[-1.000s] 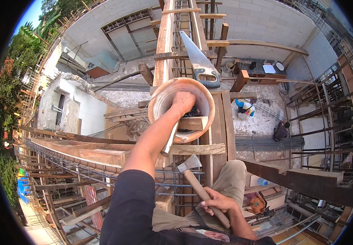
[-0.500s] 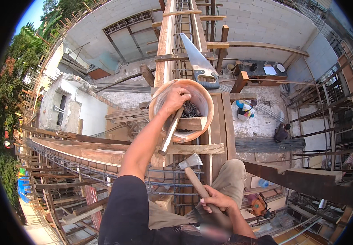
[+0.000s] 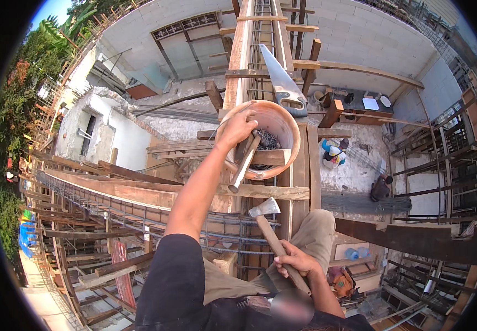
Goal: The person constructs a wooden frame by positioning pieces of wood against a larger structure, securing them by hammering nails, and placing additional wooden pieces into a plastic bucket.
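We have a single view, from a wide fisheye camera worn on the head, so we look steeply down along our own body from a perch high on timber formwork. Our forearms enter from the lower edge; the left hand (image 3: 237,128) sits near the picture's middle and the right hand (image 3: 296,259) lies close below us on the right. The near scene is tight: our knee and the wooden beam (image 3: 260,191) fill the centre. Far below, the concrete floor (image 3: 354,171) shows on the right, and the block wall (image 3: 354,38) rises at the far top. Straight edges bow toward the dark round rim. With no second view, nothing overlaps.
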A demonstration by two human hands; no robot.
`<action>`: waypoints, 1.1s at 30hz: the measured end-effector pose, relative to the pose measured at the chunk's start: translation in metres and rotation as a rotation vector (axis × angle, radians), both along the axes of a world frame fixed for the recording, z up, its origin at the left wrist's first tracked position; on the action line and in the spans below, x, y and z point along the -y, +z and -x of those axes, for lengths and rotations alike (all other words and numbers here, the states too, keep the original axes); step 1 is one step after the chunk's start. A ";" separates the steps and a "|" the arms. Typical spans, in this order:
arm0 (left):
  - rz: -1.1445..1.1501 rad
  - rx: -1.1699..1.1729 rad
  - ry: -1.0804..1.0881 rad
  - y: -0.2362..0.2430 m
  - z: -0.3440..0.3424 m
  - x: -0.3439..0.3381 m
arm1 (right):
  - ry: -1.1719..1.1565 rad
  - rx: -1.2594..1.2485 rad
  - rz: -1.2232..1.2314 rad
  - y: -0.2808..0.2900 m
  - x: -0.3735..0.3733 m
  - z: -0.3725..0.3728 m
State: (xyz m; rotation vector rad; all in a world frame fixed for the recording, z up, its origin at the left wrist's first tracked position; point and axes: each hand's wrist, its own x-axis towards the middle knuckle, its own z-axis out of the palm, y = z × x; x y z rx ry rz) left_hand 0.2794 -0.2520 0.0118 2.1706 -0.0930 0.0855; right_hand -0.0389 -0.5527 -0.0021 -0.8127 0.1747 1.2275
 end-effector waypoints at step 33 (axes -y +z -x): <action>0.447 -0.472 -0.045 0.004 0.020 0.004 | 0.005 -0.032 0.011 0.011 -0.003 -0.003</action>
